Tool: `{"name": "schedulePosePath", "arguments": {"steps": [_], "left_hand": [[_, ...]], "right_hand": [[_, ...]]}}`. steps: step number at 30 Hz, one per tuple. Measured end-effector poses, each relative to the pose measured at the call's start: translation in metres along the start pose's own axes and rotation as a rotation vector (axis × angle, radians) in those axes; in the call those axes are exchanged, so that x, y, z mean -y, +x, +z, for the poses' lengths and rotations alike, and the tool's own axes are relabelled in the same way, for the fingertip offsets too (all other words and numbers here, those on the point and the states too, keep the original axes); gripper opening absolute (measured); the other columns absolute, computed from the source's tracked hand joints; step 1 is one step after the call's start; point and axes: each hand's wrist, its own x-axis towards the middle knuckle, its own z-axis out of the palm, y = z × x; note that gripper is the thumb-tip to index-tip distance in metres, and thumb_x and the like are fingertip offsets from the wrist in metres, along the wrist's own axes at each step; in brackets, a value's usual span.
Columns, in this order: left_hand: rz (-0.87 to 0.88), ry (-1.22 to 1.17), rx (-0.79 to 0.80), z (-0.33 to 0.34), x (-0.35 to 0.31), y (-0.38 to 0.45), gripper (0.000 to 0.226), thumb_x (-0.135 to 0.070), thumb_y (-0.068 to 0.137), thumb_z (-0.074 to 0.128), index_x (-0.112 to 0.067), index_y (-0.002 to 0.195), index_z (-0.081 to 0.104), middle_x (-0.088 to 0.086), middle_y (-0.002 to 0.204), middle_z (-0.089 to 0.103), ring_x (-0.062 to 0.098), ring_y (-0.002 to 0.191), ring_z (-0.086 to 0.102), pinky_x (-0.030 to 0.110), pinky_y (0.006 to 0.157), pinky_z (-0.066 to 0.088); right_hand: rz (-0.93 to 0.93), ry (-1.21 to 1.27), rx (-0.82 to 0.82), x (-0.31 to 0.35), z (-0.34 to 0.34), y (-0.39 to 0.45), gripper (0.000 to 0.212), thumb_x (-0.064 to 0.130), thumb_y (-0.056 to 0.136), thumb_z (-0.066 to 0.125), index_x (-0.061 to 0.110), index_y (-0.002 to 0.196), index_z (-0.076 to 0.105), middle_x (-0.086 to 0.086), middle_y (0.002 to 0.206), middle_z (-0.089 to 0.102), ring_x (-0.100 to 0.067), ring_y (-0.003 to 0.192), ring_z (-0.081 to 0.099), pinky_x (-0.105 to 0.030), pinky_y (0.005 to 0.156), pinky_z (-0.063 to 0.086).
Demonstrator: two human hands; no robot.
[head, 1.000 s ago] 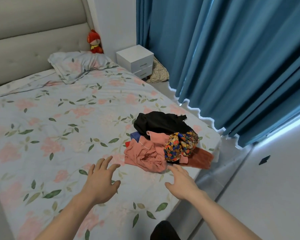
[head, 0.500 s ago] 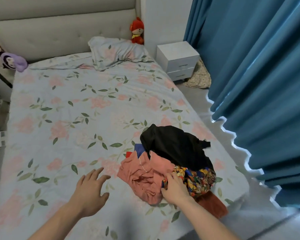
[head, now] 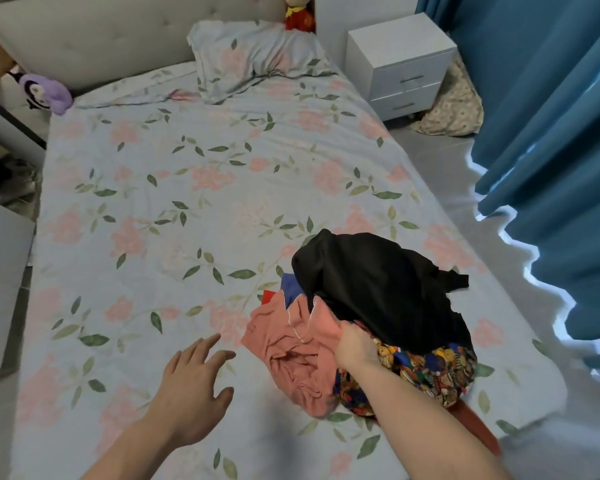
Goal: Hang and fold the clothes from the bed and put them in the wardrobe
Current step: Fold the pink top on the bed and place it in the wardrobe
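my right hand (head: 355, 348) now dug into clothes pile (head: 368, 323), fingers hidden, grip unclear; left hand (head: 194, 386) spread, empty, over bed (head: 153, 202). first garment pickup starting.

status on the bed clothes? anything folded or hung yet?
Nothing folded or hung: the clothes pile sits crumpled near the bed edge. In hand: the right hand reaches into the pile at the pink garment; left hand hovers open. Left: all sorting, folding, hanging; no wardrobe in view.

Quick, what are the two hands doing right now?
Left hand: open, fingers spread above the bed sheet.
Right hand: fingers tucked into the clothes pile; grip cannot be told.
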Motion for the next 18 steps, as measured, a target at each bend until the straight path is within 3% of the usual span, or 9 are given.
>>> {"name": "schedulePosePath", "arguments": {"steps": [1, 3, 10, 12, 15, 18], "left_hand": [[-0.008, -0.001, 0.001, -0.001, 0.000, 0.000, 0.058, -0.053, 0.097, 0.051, -0.045, 0.151, 0.034, -0.013, 0.170, 0.008, 0.016, 0.157, 0.011, 0.039, 0.127, 0.012], [-0.019, -0.026, 0.006, -0.003, 0.001, -0.004, 0.057, -0.051, 0.097, 0.052, -0.044, 0.151, 0.035, -0.012, 0.170, 0.010, 0.016, 0.157, 0.012, 0.039, 0.127, 0.012], [-0.017, -0.137, 0.007, -0.025, 0.011, -0.050, 0.057, -0.048, 0.096, 0.054, -0.042, 0.150, 0.038, -0.010, 0.170, 0.014, 0.016, 0.154, 0.022, 0.038, 0.124, 0.025], [0.003, -0.181, 0.011, -0.032, 0.018, -0.067, 0.061, -0.046, 0.095, 0.057, -0.040, 0.152, 0.037, -0.010, 0.169, 0.016, 0.016, 0.152, 0.027, 0.037, 0.121, 0.030], [0.062, -0.264, -0.003, -0.036, 0.036, -0.091, 0.078, -0.050, 0.086, 0.062, -0.038, 0.156, 0.029, -0.013, 0.166, 0.021, 0.017, 0.149, 0.030, 0.033, 0.118, 0.034], [0.201, -0.447, -0.038, -0.047, 0.044, -0.102, 0.084, -0.050, 0.075, 0.067, -0.051, 0.150, 0.028, -0.028, 0.147, 0.040, 0.006, 0.132, 0.048, 0.018, 0.100, 0.045]], "right_hand": [[-0.021, 0.020, -0.020, 0.002, -0.001, 0.000, 0.032, 0.028, 0.101, 0.061, 0.023, 0.133, 0.061, -0.002, 0.135, 0.065, -0.022, 0.122, 0.064, -0.033, 0.099, 0.053], [-0.110, 0.119, -0.050, 0.011, -0.004, -0.011, 0.023, 0.027, 0.100, 0.062, 0.022, 0.120, 0.069, 0.000, 0.123, 0.071, -0.022, 0.114, 0.066, -0.032, 0.095, 0.053], [-0.435, 0.728, -0.116, 0.060, -0.052, -0.138, 0.043, 0.001, 0.094, 0.057, 0.022, 0.129, 0.069, 0.010, 0.123, 0.071, -0.009, 0.119, 0.064, -0.037, 0.103, 0.054], [-0.467, 0.868, -0.154, 0.077, -0.069, -0.179, 0.046, -0.010, 0.092, 0.056, 0.018, 0.125, 0.071, 0.006, 0.117, 0.073, -0.013, 0.114, 0.067, -0.039, 0.100, 0.055], [-0.459, 1.041, -0.211, 0.107, -0.093, -0.233, 0.044, -0.016, 0.094, 0.056, 0.020, 0.113, 0.073, 0.017, 0.107, 0.072, -0.008, 0.105, 0.067, -0.040, 0.094, 0.057], [-0.497, 1.217, -0.210, 0.138, -0.122, -0.273, 0.026, -0.006, 0.102, 0.055, 0.012, 0.101, 0.074, -0.006, 0.098, 0.077, -0.022, 0.092, 0.072, -0.037, 0.080, 0.059]]}}
